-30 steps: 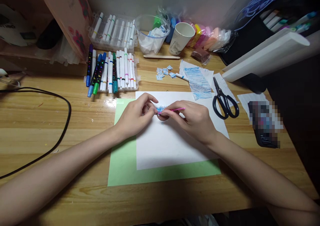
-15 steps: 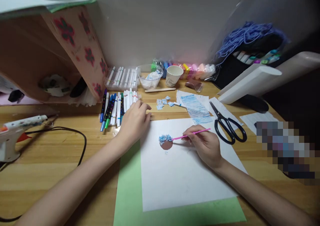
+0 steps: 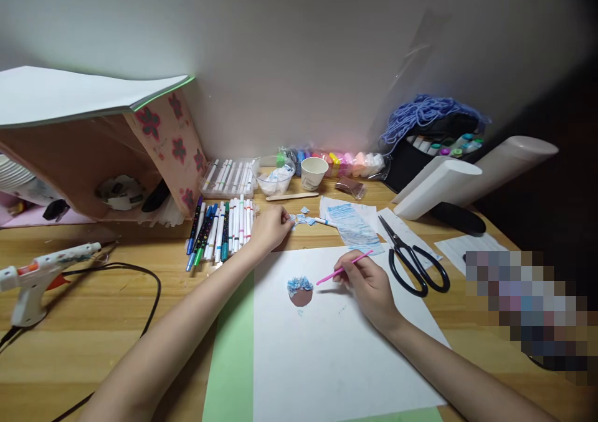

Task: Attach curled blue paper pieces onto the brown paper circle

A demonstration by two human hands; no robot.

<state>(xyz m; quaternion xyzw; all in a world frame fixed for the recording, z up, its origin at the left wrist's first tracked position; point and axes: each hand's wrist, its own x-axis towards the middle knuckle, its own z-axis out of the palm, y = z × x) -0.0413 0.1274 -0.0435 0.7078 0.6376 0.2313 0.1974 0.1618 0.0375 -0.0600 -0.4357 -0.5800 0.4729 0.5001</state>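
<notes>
Sitting mid-way up the white sheet (image 3: 327, 353), the brown disc (image 3: 301, 297) with blue fluff lies loose. The right hand (image 3: 369, 285) pinches a pink stick (image 3: 344, 268) just beside it; a hard poke could knock bits off. The left hand (image 3: 271, 227), above the sheet, pinches blue scraps (image 3: 304, 218). A wooden desk (image 3: 93, 341) lies under the sheet, with a plain wall (image 3: 299, 67) behind.

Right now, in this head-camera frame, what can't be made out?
Head view, four gaps:
- Pixelated block right of the scissors: blurred out, unidentifiable.
- Left hand: its fingers hide whether it grips one of the blue paper scraps.
- Pink stick: the right hand covers its middle.
- White sheet: near edge cut off by the frame's bottom.
</notes>
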